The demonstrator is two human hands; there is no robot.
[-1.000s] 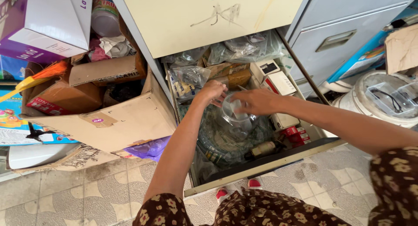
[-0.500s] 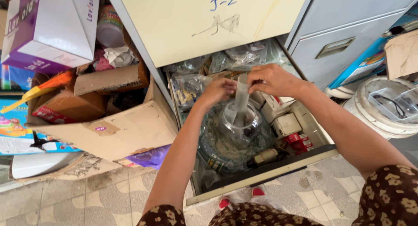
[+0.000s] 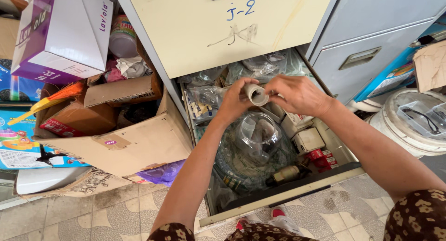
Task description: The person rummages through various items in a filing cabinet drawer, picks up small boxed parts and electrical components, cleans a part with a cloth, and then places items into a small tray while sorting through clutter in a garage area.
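My left hand (image 3: 238, 98) and my right hand (image 3: 297, 93) meet over an open metal drawer (image 3: 278, 194). Together they hold a short pale tube (image 3: 256, 94), its open end turned toward me. Just below the hands a clear round glass jar (image 3: 258, 135) stands in the drawer on a coil of clear hose (image 3: 241, 169). A second pale tube piece shows inside the jar. Plastic bags (image 3: 204, 98), small white and red boxes (image 3: 310, 143) and a small brown bottle (image 3: 283, 174) lie around the jar.
A tilted open cardboard box (image 3: 125, 139) full of clutter stands left of the drawer, with a purple-and-white carton (image 3: 65, 32) above it. A grey filing cabinet (image 3: 371, 32) is at the right, a white bucket with a clear lid (image 3: 413, 122) beside it. Tiled floor (image 3: 93, 208) lies below.
The pale tube has been lifted out of the jar and turned end-on to me, with both hands now around it. The view has shifted slightly downward.
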